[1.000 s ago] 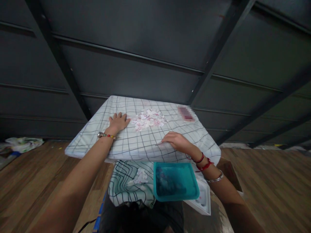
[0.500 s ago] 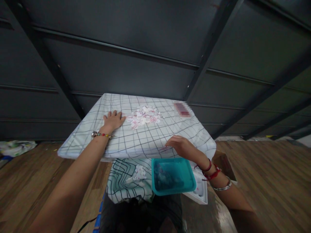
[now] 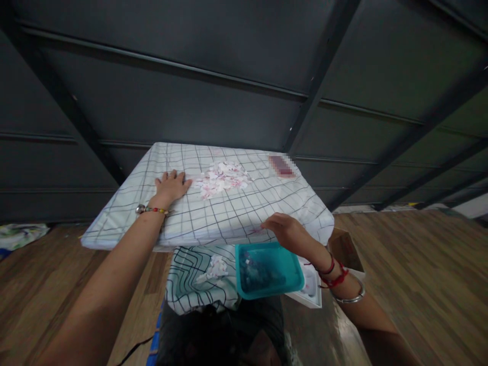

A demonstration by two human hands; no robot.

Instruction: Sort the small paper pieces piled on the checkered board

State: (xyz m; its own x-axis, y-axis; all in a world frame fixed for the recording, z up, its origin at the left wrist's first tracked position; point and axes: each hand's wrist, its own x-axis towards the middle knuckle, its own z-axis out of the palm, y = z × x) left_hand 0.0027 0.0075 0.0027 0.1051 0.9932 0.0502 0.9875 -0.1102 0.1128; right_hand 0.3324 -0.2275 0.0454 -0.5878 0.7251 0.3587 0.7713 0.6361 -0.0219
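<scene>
My left hand (image 3: 171,188) lies flat with fingers spread on the checked tablecloth (image 3: 183,213), left of a loose heap of small white and pink paper scraps (image 3: 224,179). At the table's front edge, my right hand (image 3: 284,229) is slightly cupped, its fingers stretched out close together. A faint pinkish patch shows by its fingertips; I cannot make out what it is. Below that hand is a teal plastic tray (image 3: 297,284) with a dark, blurred inside and a few white bits in it. More scraps (image 3: 217,267) lie on the checked cloth over my lap.
A pixelated reddish card-like item (image 3: 282,166) lies at the table's back right. Beside the tray is a white box (image 3: 314,300), and a brown cardboard box (image 3: 345,249) stands on the wooden floor to the right. A dark panelled wall (image 3: 190,101) rises behind the table.
The view has shifted slightly. White bits now show inside the teal tray at its upper left. My left hand stays flat on the cloth, and my right hand remains at the front edge.
</scene>
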